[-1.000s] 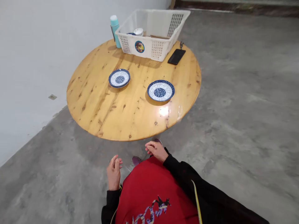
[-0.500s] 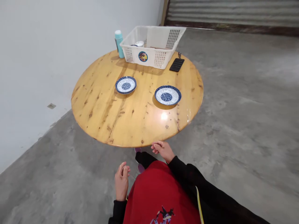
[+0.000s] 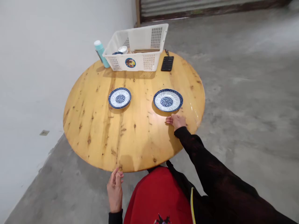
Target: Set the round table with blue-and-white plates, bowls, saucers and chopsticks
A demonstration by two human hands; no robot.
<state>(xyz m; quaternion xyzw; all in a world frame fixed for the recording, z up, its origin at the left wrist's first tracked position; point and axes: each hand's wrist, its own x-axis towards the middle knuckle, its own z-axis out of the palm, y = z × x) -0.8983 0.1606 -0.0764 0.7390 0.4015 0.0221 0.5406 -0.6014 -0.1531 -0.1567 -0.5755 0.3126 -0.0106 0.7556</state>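
A blue-and-white plate [image 3: 168,100] lies on the right half of the round wooden table [image 3: 93,124]. Just below its near rim is my right hand [image 3: 177,121], over the tabletop, with fingers extended to the left and nothing in them. A slightly smaller stack of blue-and-white plates [image 3: 120,98] sits to the left. Down by the table's near edge, my left hand [image 3: 115,189] holds nothing, its fingers loosely curled and apart.
At the back of the table stands a white plastic basket [image 3: 142,62] with a white bowl [image 3: 123,49] and chopsticks [image 3: 147,50] inside. A light-blue bottle [image 3: 102,53] is left of it. A black phone [image 3: 167,63] lies to the right. A white wall [image 3: 35,62] borders the left.
My right hand has moved forward from the table's front edge to just before the right plate. My left hand has come up to the near edge. The view has shifted closer.
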